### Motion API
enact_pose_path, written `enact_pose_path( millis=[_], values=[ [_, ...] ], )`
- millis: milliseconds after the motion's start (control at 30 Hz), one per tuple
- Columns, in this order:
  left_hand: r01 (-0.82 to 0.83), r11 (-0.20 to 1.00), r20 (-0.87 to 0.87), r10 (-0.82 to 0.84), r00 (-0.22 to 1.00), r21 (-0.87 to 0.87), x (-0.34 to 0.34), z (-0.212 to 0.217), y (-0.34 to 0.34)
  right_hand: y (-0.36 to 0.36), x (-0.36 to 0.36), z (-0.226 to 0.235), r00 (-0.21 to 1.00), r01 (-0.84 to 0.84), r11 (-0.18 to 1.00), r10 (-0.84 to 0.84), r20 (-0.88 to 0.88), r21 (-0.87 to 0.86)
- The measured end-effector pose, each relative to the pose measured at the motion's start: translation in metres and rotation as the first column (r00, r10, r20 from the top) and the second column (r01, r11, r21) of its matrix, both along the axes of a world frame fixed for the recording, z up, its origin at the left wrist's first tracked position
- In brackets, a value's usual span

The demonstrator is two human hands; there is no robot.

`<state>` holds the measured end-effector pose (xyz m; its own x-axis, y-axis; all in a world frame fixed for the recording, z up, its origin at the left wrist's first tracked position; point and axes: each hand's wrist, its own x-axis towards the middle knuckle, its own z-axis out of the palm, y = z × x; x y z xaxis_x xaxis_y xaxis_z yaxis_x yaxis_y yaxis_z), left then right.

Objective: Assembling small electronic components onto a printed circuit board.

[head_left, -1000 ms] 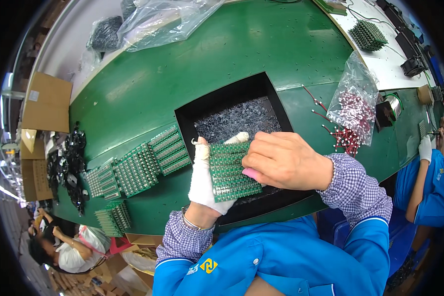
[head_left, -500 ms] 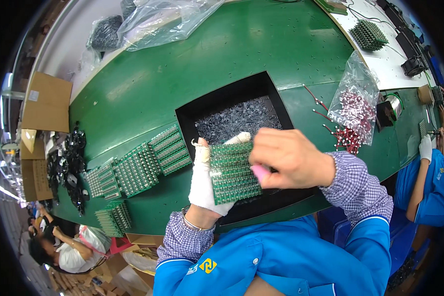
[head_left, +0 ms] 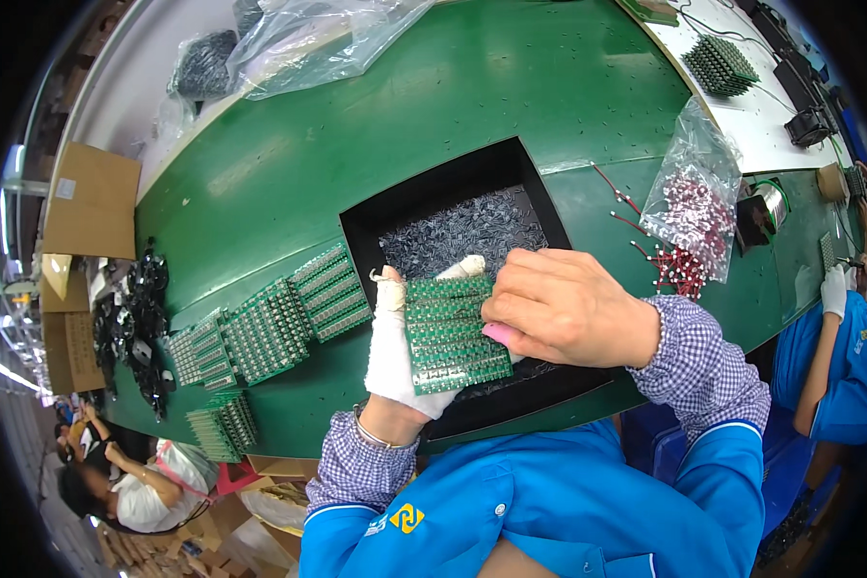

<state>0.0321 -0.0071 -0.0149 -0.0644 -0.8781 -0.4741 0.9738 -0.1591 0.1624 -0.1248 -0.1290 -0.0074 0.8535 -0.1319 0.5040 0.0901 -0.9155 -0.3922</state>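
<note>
My left hand [head_left: 390,361], in a white glove with its fingertips out, holds a green circuit board panel [head_left: 448,337] with rows of small parts. The panel is above the near part of a black tray [head_left: 462,169] that holds a heap of small dark pieces [head_left: 462,231]. My right hand [head_left: 568,308] is bare, with something pink on its thumb tip. Its fingers are curled and pressed together at the panel's right edge. Whatever lies between those fingers is hidden.
Stacked circuit board panels [head_left: 265,332] lie left of the tray. Dark bagged parts [head_left: 135,318] and a cardboard box [head_left: 91,197] stand at far left. Red-and-white wire leads [head_left: 679,270] spill from a clear bag [head_left: 694,183] at right. A co-worker's gloved hand [head_left: 833,292] is at far right.
My right hand has shifted slightly, its pink-tipped thumb moving up and left along the panel's edge. The panel has tilted a little in my left hand.
</note>
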Motion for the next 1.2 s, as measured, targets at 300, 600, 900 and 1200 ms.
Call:
enact_pose_path(
  millis=[300, 600, 900, 1200],
  values=[
    [-0.006, 1.000, 0.016, 0.005, 1.000, 0.012, -0.001, 0.002, 0.001, 0.005, 0.004, 0.000, 1.000, 0.000, 0.995, -0.001, -0.017, -0.099],
    [0.018, 0.998, 0.083, -0.013, 0.996, -0.055, -0.002, 0.003, 0.002, -0.001, -0.004, 0.001, 0.998, -0.032, 0.999, 0.033, -0.051, 0.023],
    [0.044, 0.995, 0.153, -0.030, 0.988, -0.087, -0.001, 0.000, 0.002, 0.002, -0.004, -0.002, 0.992, -0.122, 0.986, 0.121, 0.018, 0.114],
    [0.024, 0.998, 0.206, -0.010, 0.978, -0.066, -0.001, -0.003, 0.003, 0.012, 0.002, 0.000, 0.995, -0.032, 0.988, 0.017, -0.098, -0.150]
  ],
)
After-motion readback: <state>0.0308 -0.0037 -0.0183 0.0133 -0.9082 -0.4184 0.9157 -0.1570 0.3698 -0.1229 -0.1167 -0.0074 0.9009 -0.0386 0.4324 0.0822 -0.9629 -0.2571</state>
